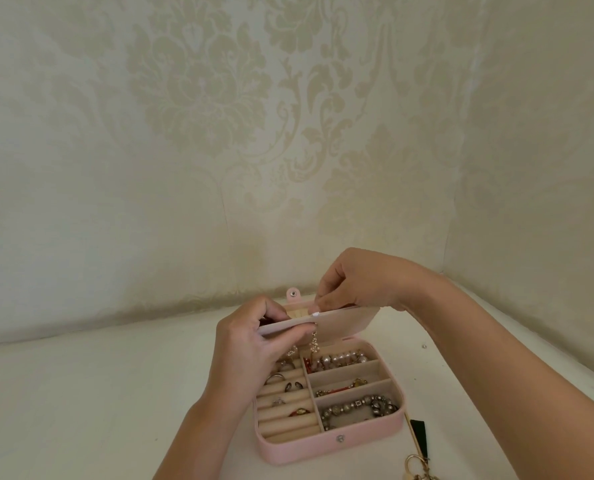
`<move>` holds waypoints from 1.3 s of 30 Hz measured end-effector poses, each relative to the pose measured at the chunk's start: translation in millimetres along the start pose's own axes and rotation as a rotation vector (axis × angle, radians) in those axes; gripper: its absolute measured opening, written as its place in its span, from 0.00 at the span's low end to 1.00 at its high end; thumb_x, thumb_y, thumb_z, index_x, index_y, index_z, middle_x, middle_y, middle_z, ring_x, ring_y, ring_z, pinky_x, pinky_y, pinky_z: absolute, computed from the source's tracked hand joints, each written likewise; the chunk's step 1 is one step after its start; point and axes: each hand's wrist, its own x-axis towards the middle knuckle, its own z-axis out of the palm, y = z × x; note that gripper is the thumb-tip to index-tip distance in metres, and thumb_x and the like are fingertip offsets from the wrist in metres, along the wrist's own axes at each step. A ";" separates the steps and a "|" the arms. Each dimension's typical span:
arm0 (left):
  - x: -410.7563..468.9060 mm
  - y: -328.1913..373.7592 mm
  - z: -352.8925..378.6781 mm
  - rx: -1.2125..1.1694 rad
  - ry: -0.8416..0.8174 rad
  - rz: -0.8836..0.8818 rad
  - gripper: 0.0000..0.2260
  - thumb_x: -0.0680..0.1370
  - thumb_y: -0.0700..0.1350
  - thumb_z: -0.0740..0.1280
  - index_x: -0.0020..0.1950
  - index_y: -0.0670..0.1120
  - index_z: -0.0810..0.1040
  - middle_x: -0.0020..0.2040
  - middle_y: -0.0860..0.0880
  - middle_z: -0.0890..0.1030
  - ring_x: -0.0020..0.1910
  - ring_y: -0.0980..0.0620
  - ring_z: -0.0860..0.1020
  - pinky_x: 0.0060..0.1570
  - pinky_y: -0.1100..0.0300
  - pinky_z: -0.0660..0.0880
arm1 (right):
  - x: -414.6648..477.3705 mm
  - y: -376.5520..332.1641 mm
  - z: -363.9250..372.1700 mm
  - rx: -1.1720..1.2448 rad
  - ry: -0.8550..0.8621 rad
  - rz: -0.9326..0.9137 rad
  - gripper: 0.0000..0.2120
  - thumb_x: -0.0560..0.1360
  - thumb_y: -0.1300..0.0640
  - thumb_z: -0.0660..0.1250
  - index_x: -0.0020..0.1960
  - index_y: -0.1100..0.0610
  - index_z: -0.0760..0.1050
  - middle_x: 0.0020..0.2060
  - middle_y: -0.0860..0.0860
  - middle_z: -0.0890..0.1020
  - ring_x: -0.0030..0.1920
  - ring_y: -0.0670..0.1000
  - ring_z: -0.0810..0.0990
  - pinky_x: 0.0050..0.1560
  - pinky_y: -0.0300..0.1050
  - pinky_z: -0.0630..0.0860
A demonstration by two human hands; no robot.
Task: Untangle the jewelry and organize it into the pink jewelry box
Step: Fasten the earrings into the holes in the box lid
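The pink jewelry box (326, 445) lies open on the white table. Its left side has ring rolls holding rings (277, 378). Its right compartments hold a pearl piece (340, 360), a red and gold piece (344, 386) and a grey beaded bracelet (357, 408). My left hand (250, 344) grips the left end of the inner flap (340, 322) at the lid. My right hand (351, 285) pinches the flap's top edge near a small white clasp. Gold dangling earrings (313, 342) hang from the flap.
A gold ring and other gold jewelry (416, 465) lie at the bottom right beside a black strip (420, 433). A small bead (424, 346) lies on the table to the right. Patterned wallpaper walls enclose the table at the back and right.
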 end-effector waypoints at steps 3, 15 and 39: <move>0.4 -0.1 0.2 -0.002 0.012 -0.033 0.14 0.60 0.55 0.76 0.33 0.48 0.76 0.33 0.57 0.80 0.32 0.57 0.79 0.33 0.58 0.77 | -12.2 -10.3 -0.9 -0.113 0.049 -0.012 0.14 0.72 0.51 0.71 0.36 0.62 0.81 0.20 0.45 0.63 0.21 0.44 0.60 0.26 0.36 0.57; 1.8 1.7 2.3 -0.003 0.034 -0.031 0.15 0.60 0.54 0.76 0.33 0.46 0.76 0.34 0.57 0.80 0.31 0.58 0.78 0.31 0.66 0.74 | -28.8 -28.4 14.7 -0.233 0.236 -0.048 0.07 0.72 0.53 0.70 0.44 0.54 0.85 0.13 0.36 0.68 0.23 0.42 0.67 0.23 0.31 0.60; -0.9 8.3 4.8 0.005 0.027 -0.058 0.12 0.66 0.39 0.77 0.34 0.45 0.74 0.34 0.64 0.79 0.35 0.65 0.76 0.34 0.75 0.67 | -28.3 -12.4 50.1 -0.551 0.400 -0.160 0.08 0.78 0.61 0.61 0.53 0.60 0.77 0.50 0.54 0.74 0.49 0.55 0.76 0.48 0.48 0.73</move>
